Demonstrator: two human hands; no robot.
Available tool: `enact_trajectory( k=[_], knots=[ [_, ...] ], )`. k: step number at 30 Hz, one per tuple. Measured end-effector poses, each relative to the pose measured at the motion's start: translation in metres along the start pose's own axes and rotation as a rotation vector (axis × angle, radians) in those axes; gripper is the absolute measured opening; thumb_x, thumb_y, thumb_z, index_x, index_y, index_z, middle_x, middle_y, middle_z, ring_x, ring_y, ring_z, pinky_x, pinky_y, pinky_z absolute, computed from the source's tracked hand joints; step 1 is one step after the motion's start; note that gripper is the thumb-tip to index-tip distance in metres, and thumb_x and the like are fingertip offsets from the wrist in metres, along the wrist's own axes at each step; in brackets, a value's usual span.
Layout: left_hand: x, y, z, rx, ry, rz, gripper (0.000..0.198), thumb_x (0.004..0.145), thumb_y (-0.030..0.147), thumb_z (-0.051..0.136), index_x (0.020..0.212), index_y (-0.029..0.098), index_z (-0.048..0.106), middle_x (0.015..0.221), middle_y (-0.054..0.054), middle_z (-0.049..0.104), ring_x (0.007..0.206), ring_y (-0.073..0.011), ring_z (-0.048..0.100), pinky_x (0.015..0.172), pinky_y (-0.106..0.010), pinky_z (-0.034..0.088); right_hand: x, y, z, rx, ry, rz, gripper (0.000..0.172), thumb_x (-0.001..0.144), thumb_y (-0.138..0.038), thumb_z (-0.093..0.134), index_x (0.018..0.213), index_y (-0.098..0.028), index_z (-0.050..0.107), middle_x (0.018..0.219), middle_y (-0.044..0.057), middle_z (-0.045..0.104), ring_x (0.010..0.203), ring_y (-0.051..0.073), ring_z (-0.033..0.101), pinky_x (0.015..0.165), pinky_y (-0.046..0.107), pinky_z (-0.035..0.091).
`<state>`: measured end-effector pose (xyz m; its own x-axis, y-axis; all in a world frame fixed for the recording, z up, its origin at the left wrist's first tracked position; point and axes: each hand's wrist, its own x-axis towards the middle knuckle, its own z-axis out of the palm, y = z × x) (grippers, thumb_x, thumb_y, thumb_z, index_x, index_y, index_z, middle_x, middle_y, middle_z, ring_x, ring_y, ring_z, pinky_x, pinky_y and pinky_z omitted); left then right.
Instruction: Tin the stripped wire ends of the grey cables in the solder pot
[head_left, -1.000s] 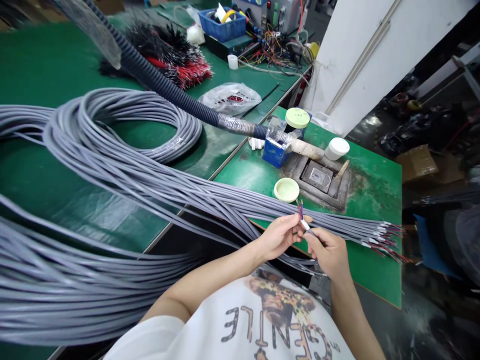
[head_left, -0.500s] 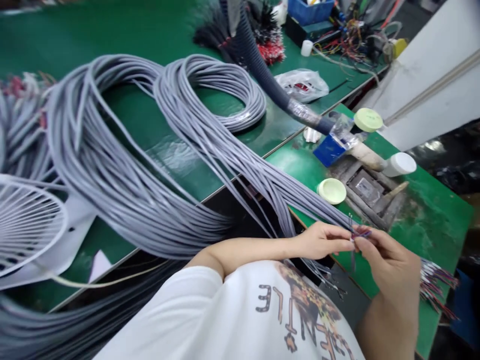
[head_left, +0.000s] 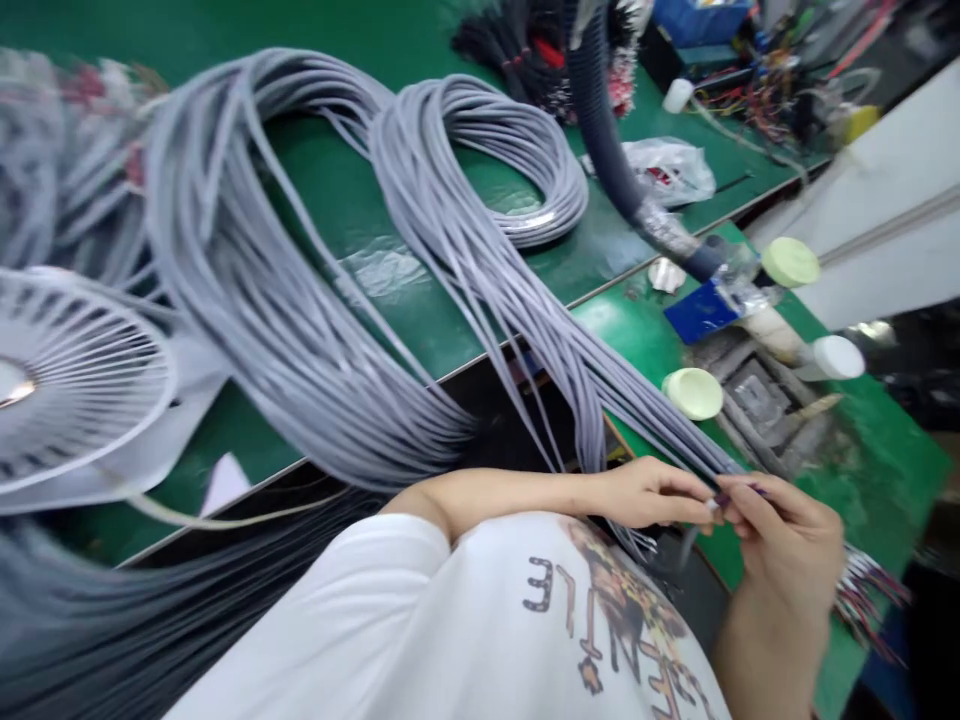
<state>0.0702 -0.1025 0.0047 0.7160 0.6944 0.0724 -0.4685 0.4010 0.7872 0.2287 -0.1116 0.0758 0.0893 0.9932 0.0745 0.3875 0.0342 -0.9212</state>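
Observation:
Over the edge of the lower green bench, my left hand and my right hand meet at the end of a grey cable. Fingertips of both hands are pinched on it where thin purple wires come out. Several grey cables run from a coil on the bigger table down to my hands. A short grey piece hangs blurred just below my fingers. Beyond my right hand lie stripped cable ends with red, white and purple wires.
A large grey cable bundle droops off the table edge. At left stands a white fan. A dark ribbed hose reaches toward a grimy square pot with pale green lids and a white jar around it.
The view has shifted, so the table things sit farther right. My fingers have closed in tighter over the cable end, and the purple wires are now more covered.

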Motion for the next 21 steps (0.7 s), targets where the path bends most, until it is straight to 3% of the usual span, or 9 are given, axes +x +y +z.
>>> enact_trajectory(
  k=[3, 5, 9, 12, 15, 17, 21],
  knots=[
    [-0.003, 0.011, 0.003, 0.029, 0.045, -0.014, 0.043, 0.079, 0.054, 0.062, 0.092, 0.014, 0.068, 0.079, -0.005, 0.064, 0.058, -0.0081, 0.047, 0.053, -0.020, 0.038, 0.000, -0.006, 0.014, 0.196, 0.076, 0.086, 0.006, 0.069, -0.023, 0.074, 0.070, -0.018, 0.074, 0.048, 0.000, 0.057, 0.037, 0.009, 0.044, 0.033, 0.021, 0.031],
    [-0.002, 0.015, 0.004, 0.036, 0.054, -0.030, 0.039, 0.081, 0.050, 0.061, 0.092, 0.013, 0.068, 0.080, -0.005, 0.064, 0.056, -0.0075, 0.047, 0.052, -0.020, 0.038, 0.005, -0.008, 0.012, 0.269, 0.099, 0.097, 0.006, 0.069, -0.024, 0.073, 0.070, -0.018, 0.073, 0.047, -0.001, 0.056, 0.036, 0.008, 0.042, 0.033, 0.020, 0.029],
    [-0.001, 0.008, 0.004, 0.041, 0.040, -0.095, 0.034, 0.081, 0.045, 0.063, 0.089, 0.012, 0.068, 0.079, -0.005, 0.065, 0.052, -0.0058, 0.046, 0.051, -0.019, 0.038, 0.015, -0.014, -0.022, 0.467, 0.290, -0.036, 0.008, 0.072, -0.027, 0.070, 0.067, -0.022, 0.070, 0.042, -0.006, 0.043, 0.035, 0.005, 0.032, 0.036, 0.019, 0.025],
    [-0.003, -0.003, 0.001, -0.013, 0.113, -0.141, 0.035, 0.079, 0.047, 0.065, 0.086, 0.012, 0.067, 0.076, -0.004, 0.065, 0.049, -0.0051, 0.045, 0.050, -0.020, 0.039, 0.013, -0.016, -0.048, 0.398, 0.373, -0.129, 0.007, 0.073, -0.028, 0.070, 0.070, -0.022, 0.070, 0.044, -0.006, 0.042, 0.038, 0.006, 0.034, 0.041, 0.021, 0.030],
    [-0.002, -0.009, -0.002, -0.091, 0.159, -0.149, 0.035, 0.078, 0.046, 0.067, 0.088, 0.013, 0.066, 0.074, -0.003, 0.063, 0.047, -0.0044, 0.041, 0.048, -0.020, 0.037, 0.006, -0.013, -0.050, 0.095, 0.146, -0.015, 0.010, 0.070, -0.029, 0.073, 0.071, -0.019, 0.073, 0.055, 0.000, 0.057, 0.048, 0.010, 0.048, 0.045, 0.023, 0.037],
    [0.000, -0.007, -0.003, -0.127, 0.150, -0.150, 0.035, 0.078, 0.046, 0.067, 0.088, 0.013, 0.066, 0.072, -0.002, 0.061, 0.046, -0.0038, 0.038, 0.047, -0.020, 0.035, 0.003, -0.010, -0.040, -0.043, -0.033, 0.084, 0.015, 0.072, -0.032, 0.072, 0.077, -0.019, 0.076, 0.059, 0.001, 0.062, 0.049, 0.010, 0.050, 0.044, 0.022, 0.037],
    [0.002, -0.002, -0.002, -0.155, 0.108, -0.160, 0.034, 0.080, 0.045, 0.066, 0.083, 0.012, 0.065, 0.065, 0.000, 0.058, 0.045, -0.0034, 0.034, 0.047, -0.021, 0.035, 0.004, -0.007, -0.018, -0.046, -0.168, 0.172, 0.026, 0.076, -0.036, 0.070, 0.093, -0.018, 0.076, 0.044, -0.005, 0.051, 0.039, 0.007, 0.042, 0.040, 0.020, 0.032]
  ],
)
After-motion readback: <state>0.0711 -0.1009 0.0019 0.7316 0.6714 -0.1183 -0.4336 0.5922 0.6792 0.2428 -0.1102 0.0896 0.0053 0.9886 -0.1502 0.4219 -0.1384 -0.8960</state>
